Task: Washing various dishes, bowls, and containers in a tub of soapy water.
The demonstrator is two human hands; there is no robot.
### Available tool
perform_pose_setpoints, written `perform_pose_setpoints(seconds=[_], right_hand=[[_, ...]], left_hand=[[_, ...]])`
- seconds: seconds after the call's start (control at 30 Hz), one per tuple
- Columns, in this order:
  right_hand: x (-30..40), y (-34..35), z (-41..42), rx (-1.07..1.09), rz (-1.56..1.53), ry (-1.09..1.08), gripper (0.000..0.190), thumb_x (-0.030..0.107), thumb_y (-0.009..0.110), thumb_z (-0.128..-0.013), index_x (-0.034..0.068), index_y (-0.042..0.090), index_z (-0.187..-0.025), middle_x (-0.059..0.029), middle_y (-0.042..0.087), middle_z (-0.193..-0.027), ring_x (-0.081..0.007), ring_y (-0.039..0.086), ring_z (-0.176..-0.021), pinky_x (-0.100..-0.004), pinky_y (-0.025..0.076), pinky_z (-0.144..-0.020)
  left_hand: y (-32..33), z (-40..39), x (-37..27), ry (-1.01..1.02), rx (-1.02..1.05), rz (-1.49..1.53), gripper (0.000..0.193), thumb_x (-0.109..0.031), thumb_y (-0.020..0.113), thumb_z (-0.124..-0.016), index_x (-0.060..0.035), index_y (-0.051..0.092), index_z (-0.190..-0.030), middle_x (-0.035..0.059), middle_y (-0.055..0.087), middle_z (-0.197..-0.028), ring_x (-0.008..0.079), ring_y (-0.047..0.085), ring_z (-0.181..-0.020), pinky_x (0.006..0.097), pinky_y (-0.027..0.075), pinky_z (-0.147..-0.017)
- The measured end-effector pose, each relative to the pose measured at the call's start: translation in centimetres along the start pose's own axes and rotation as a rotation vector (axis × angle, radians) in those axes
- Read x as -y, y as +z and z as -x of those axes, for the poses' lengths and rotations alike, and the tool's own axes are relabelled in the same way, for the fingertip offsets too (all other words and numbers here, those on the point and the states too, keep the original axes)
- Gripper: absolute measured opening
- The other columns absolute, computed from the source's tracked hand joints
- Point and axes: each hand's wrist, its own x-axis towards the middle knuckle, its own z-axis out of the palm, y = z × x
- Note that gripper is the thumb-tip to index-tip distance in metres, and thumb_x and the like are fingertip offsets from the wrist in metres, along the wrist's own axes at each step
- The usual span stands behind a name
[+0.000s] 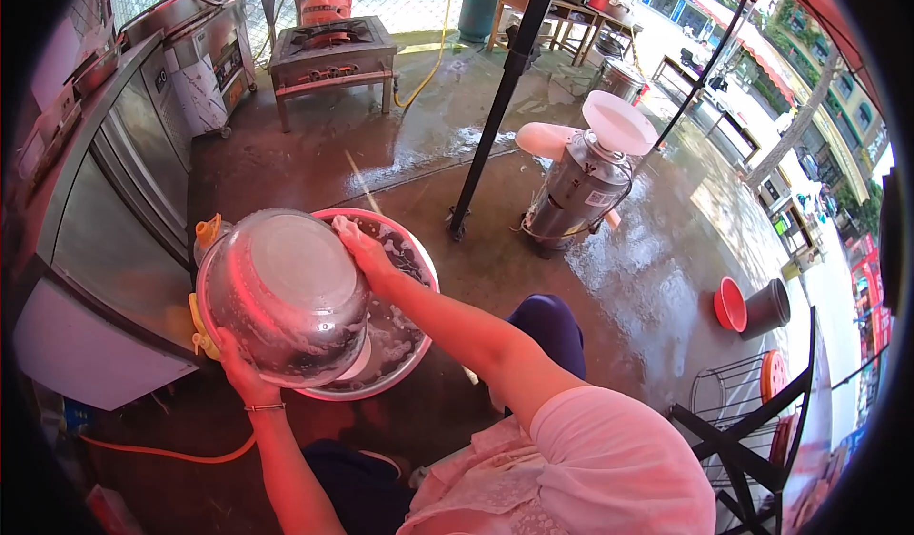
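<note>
A metal bowl (307, 256), bottom side up and tilted, is held over a large metal basin (421, 264) of sudsy water. Its outside is wet with foam. My left hand (246, 374) grips the bowl's rim at the lower left, a bracelet on the wrist. Foam covers the fingers of my right hand (364, 249), which rests against the bowl's upper right side; whether it holds a cloth or sponge cannot be told. Some pale thing shows in the basin under the bowl's edge. Beside the bowl, at the left, are bottles with an orange pump top (208, 231) and a yellow top (203, 331).
Steel cabinets (114, 206) line the left side. A black canopy pole (493, 114) rises beyond the basin, near a steel grinding machine (582, 185). Farther back stands a gas stove (332, 56). An orange hose (171, 454) lies on the wet floor; a wire rack (728, 392) is at right.
</note>
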Motion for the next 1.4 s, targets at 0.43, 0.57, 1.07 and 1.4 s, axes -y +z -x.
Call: perform_pose_setpoints(seconds=[0.43, 0.57, 1.07, 1.4], right_hand=[[-3.2, 2.5, 9.0, -0.275, -0.603, 0.349, 0.02, 0.031, 0.053, -0.095, 0.014, 0.053, -0.104, -0.0012, 0.057, -0.081, -0.0152, 0.055, -0.062, -0.0327, 0.046, -0.049], [-2.8, 1.3, 8.9, -0.008, -0.573, 0.526, 0.023, 0.029, 0.066, -0.087, 0.012, 0.053, -0.096, -0.0013, 0.052, -0.069, -0.012, 0.049, -0.052, -0.0301, 0.039, -0.041], [-19.8, -4.9, 8.9, -0.234, 0.202, 0.428, 0.04, -0.01, 0.059, -0.066, -0.001, 0.054, -0.105, -0.0084, 0.061, -0.086, -0.0191, 0.06, -0.069, -0.031, 0.049, -0.057], [-16.5, -3.7, 6.2, 0.007, 0.394, 0.396, 0.035, 0.0, 0.06, -0.079, -0.002, 0.055, -0.113, -0.0073, 0.062, -0.09, -0.0144, 0.06, -0.078, -0.027, 0.05, -0.067]], left_hand=[[1.7, 1.5, 5.0, 0.534, 0.383, -1.307, 0.026, -0.02, 0.078, -0.07, -0.0027, 0.062, -0.079, 0.0154, 0.062, -0.071, 0.0333, 0.061, -0.065, 0.0397, 0.045, -0.058], [-1.2, 2.7, 4.8, 0.587, 0.67, -1.651, 0.024, -0.021, 0.075, -0.069, -0.0077, 0.055, -0.069, 0.0107, 0.057, -0.065, 0.0317, 0.06, -0.063, 0.0423, 0.045, -0.055], [-11.2, 4.7, 4.1, 0.185, 0.501, -1.68, 0.043, -0.021, 0.074, -0.072, -0.0097, 0.058, -0.111, 0.0124, 0.059, -0.1, 0.0308, 0.058, -0.097, 0.0406, 0.047, -0.081], [-23.5, -5.1, 6.7, -0.104, -0.186, -1.477, 0.031, -0.01, 0.061, -0.076, -0.0001, 0.043, -0.099, 0.0225, 0.056, -0.091, 0.04, 0.057, -0.094, 0.044, 0.046, -0.08]])
